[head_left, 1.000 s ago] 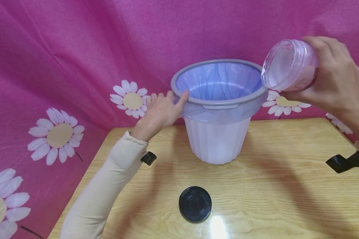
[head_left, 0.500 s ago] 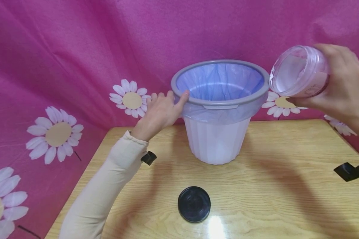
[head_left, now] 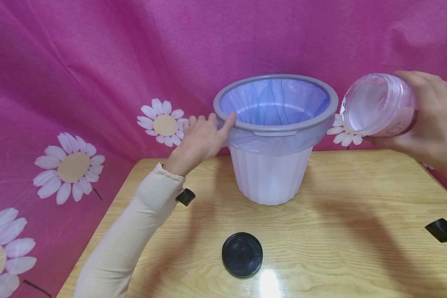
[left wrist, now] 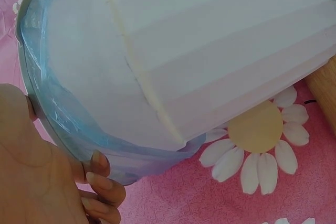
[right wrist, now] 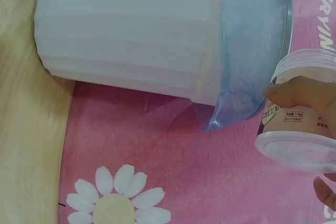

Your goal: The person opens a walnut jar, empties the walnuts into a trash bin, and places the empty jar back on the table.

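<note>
A white ribbed trash bin (head_left: 270, 176) with a grey rim and a bluish plastic liner (head_left: 275, 103) stands upright on the table. My left hand (head_left: 201, 138) grips the bin's rim on its left side; the left wrist view shows curled fingers (left wrist: 102, 184) at the rim and liner. In my right hand (head_left: 437, 120) is a clear plastic jar (head_left: 381, 105), tipped with its open mouth toward the bin. White residue clings to the jar's lip. The right wrist view shows the thumb across the printed label (right wrist: 294, 116). A black round lid (head_left: 242, 254) lies on the table.
The wooden table (head_left: 342, 256) holds the bin toward its back edge. A pink curtain (head_left: 97, 49) with white daisies hangs behind and to the left. A black strap piece (head_left: 443, 229) sticks out below the right wrist.
My right hand has moved right and downward with the jar, leaving a gap between jar and bin rim. My left hand stays at the rim, and the lid stays on the table.
</note>
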### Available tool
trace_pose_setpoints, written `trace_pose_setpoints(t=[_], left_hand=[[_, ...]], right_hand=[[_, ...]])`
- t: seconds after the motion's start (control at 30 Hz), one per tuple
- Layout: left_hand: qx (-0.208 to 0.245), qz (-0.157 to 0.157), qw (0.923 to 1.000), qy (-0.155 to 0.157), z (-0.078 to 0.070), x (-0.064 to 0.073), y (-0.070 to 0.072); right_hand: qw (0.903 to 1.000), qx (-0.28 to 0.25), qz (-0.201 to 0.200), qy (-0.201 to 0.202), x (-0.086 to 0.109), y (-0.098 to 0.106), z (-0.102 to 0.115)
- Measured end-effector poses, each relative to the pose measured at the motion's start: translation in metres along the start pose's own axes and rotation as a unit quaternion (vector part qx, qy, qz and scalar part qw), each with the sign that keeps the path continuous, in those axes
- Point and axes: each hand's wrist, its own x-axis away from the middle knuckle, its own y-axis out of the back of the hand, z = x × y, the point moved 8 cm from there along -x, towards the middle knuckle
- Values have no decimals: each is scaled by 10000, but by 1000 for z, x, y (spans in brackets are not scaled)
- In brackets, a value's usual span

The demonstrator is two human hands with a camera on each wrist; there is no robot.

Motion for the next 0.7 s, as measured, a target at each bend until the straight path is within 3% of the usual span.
trace_pose_setpoints(t=[0.27, 0.7], left_hand=[[15, -45, 10000, 19, 0, 0, 1], [-14, -20, 10000, 26, 0, 0, 0]], right_hand=[[9993, -203, 136, -281, 10, -3, 1], [9994, -291, 118, -128, 33, -20, -2]])
